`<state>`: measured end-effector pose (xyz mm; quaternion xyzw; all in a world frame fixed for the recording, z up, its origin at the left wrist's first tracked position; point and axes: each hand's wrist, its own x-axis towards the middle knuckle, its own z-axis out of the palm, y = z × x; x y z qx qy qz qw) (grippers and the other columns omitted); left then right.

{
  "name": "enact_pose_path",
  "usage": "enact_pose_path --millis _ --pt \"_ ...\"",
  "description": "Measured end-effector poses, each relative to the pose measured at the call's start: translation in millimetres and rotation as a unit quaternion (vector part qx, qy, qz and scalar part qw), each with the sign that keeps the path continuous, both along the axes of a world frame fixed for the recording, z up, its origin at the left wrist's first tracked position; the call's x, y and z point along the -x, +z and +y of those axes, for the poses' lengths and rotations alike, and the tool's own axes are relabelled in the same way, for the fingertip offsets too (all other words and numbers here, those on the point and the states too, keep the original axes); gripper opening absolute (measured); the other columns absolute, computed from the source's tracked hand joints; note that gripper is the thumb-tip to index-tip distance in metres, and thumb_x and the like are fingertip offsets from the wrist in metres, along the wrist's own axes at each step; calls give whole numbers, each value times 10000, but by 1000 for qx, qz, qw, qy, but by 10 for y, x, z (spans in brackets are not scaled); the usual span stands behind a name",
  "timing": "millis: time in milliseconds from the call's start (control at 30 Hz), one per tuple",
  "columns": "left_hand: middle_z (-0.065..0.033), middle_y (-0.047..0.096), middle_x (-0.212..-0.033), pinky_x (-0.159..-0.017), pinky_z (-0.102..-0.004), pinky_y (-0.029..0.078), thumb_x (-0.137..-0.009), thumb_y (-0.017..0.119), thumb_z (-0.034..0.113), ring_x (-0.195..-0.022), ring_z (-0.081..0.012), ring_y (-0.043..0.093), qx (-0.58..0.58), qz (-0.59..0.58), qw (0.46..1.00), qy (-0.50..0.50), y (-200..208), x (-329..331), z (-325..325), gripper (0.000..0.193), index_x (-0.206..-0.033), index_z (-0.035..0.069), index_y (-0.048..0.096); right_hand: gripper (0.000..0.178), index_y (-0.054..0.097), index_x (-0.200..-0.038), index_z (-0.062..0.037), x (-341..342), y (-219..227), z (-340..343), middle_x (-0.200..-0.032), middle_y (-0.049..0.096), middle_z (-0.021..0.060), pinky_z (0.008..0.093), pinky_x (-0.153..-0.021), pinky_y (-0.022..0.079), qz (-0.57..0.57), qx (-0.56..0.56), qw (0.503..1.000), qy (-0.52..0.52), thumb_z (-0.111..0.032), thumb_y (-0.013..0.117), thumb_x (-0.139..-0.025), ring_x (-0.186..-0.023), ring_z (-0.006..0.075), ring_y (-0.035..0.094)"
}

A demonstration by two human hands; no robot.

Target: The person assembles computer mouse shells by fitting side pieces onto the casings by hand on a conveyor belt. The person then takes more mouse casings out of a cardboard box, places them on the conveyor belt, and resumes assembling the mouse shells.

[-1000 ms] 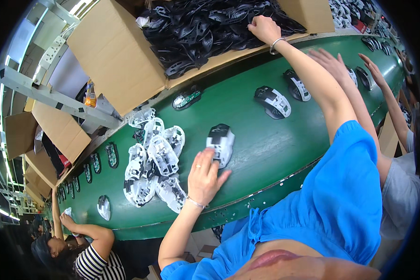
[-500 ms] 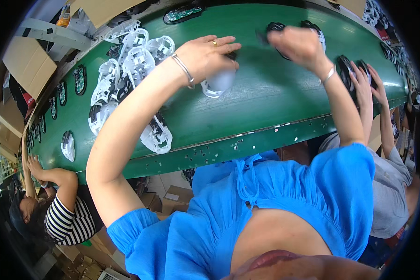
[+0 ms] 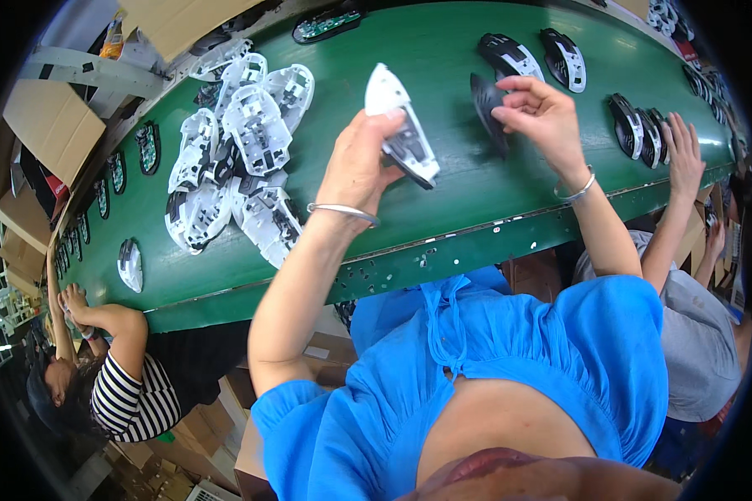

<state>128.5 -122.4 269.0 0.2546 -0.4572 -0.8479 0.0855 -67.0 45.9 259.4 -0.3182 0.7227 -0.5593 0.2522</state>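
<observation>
My left hand (image 3: 355,163) grips a white plastic shell with a dark underside (image 3: 390,93), shaped like a computer mouse cover, and tilts it upright above the green work surface (image 3: 443,179). To its right, my right hand (image 3: 550,125) pinches a thin, curved black cover (image 3: 484,108) between thumb and fingers. The two pieces are apart. Left of my left hand lies a heap of similar white shells (image 3: 256,125), some with black parts in them. Beyond my right hand rest two black-and-white mouse shells (image 3: 510,57).
Several black-and-white shells (image 3: 625,127) lie at the right, beside a co-worker's hand (image 3: 685,154). Dark bases with green circuit boards (image 3: 148,149) line the far left edge; another base (image 3: 327,27) lies at the back. One white shell (image 3: 130,265) sits near another co-worker's hands (image 3: 75,305).
My left hand has drawn back toward me and lifted the white shell off the surface. My right hand has come nearer, now with a black cover plainly in its fingers.
</observation>
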Motion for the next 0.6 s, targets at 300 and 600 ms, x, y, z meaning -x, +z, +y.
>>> enact_pose_path --millis 300,600 --pt "-81 620 -964 -713 -348 536 -918 375 564 -867 -169 624 -67 67 984 154 -314 124 148 568 -1102 52 538 327 647 -1031 7 -721 334 -509 -792 657 43 190 -651 541 -20 101 991 85 -18 770 -729 -691 58 620" --pt "-71 570 -1059 -825 -291 472 -928 410 572 -973 -137 566 -15 83 987 134 -430 -24 184 606 -1168 21 489 235 643 -925 2 -823 159 -612 -730 647 33 183 -601 519 118 79 989 48 -42 768 -731 -649 45 604"
